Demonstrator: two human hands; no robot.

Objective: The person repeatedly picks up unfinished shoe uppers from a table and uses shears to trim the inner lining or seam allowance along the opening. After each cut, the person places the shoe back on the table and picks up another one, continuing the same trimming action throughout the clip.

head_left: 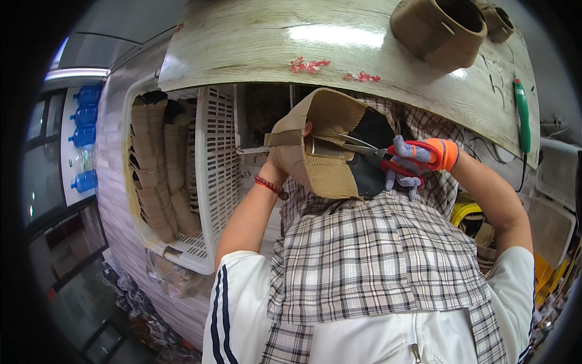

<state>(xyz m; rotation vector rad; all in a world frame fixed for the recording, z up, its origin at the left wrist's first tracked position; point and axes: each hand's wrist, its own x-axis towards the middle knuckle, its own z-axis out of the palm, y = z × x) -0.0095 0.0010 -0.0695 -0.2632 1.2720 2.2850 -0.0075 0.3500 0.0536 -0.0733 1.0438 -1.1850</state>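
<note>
My left hand (274,168) is wrapped round the edge of a tan fabric piece (330,180), its thumb over the rim and most of its fingers hidden behind it. The piece is hollow, with a mesh lining, a black panel inside and a strap loop on its left side. My right hand (418,159), in an orange and grey glove, grips red-handled scissors (373,150). Their blades point left into the opening of the piece, by a pale strip. Whether they touch the lining I cannot tell. A checked apron (351,255) covers my lap beneath.
A white slatted crate (219,151) at the left holds stacked tan pieces (148,170). On the wood-patterned table (242,42) ahead are red scraps (309,65), a brown hollow piece (433,36) and a green-handled tool (521,115) with a cord. Something yellow (465,212) stands low at my right.
</note>
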